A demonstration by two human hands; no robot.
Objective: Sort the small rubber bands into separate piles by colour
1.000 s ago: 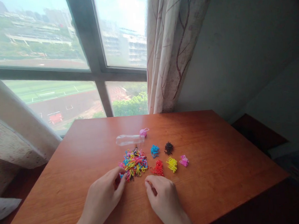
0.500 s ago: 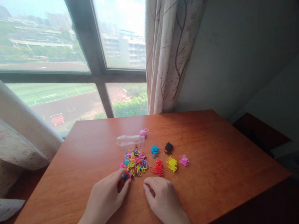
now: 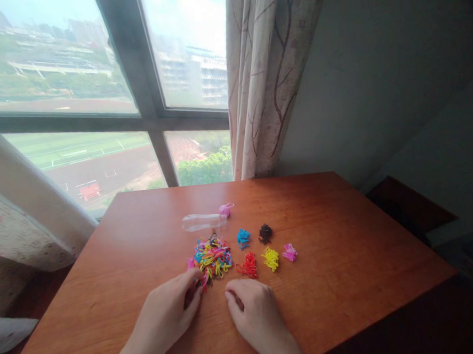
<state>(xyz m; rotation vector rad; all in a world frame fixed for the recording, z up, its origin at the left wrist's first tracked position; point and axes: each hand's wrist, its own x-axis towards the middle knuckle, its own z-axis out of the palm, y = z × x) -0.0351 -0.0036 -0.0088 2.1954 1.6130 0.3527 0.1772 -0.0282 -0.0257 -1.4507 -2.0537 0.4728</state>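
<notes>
A mixed heap of small coloured rubber bands point(image 3: 213, 257) lies on the wooden table point(image 3: 339, 288). My left hand point(image 3: 168, 306) is at the heap's near left edge, its thumb and forefinger closed around a few bands there; which ones is partly hidden. My right hand point(image 3: 255, 309) rests on the table just right of it, fingers curled and thumb against forefinger; whatever may be inside is hidden. Beyond its fingertips lie single-colour piles: red bands point(image 3: 250, 266), yellow bands point(image 3: 271, 259), blue bands point(image 3: 243, 238), black bands point(image 3: 265, 233) and pink bands point(image 3: 290, 252).
Behind the heap a clear bottle point(image 3: 201, 222) lies on its side, with a pink looped cap point(image 3: 224, 210) by its mouth. A window point(image 3: 195, 153) and a patterned curtain point(image 3: 251, 90) stand past the table's far edge.
My left thumb and forefinger have drawn closer together, and the blue bit between them no longer shows. My right hand stays put; the view has shifted slightly.
</notes>
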